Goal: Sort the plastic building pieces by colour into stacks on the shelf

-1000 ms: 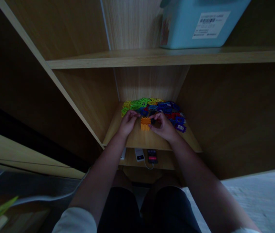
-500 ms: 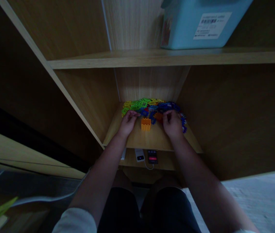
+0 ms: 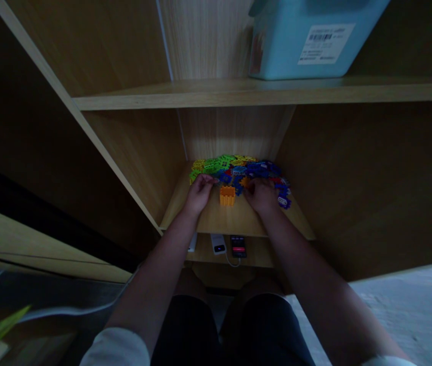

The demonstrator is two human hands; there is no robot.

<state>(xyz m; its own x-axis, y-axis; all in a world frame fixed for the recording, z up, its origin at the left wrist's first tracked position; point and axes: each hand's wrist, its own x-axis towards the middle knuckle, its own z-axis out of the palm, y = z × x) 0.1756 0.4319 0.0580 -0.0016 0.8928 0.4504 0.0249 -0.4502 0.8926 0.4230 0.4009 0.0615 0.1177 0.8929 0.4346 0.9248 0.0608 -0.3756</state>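
Observation:
A small open-topped orange box [image 3: 227, 195], built from notched interlocking pieces, stands on the wooden shelf between my hands. Behind it lies a heap of plastic interlocking pieces [image 3: 218, 163] in green, yellow, blue and red. To the left of the box, my left hand [image 3: 197, 193] has thumb and fingers drawn together at the heap's front edge; whatever they pinch is too small to make out. On the other side, my right hand [image 3: 264, 195] has its fingertips closed at the edge of a loose orange piece [image 3: 244, 181] among blue ones. Its fingers partly cover that contact.
A light blue bin [image 3: 300, 46] with a label sits on the shelf board [image 3: 216, 99] above. Below the working shelf, a white power bank [image 3: 218, 244] is cabled to a phone [image 3: 238, 246]. Cabinet walls [image 3: 353, 173] enclose both sides.
My right hand has moved left and slightly toward me, with its fingertips now closed by the orange piece. My left hand stays nearly in place. The view has shifted slightly.

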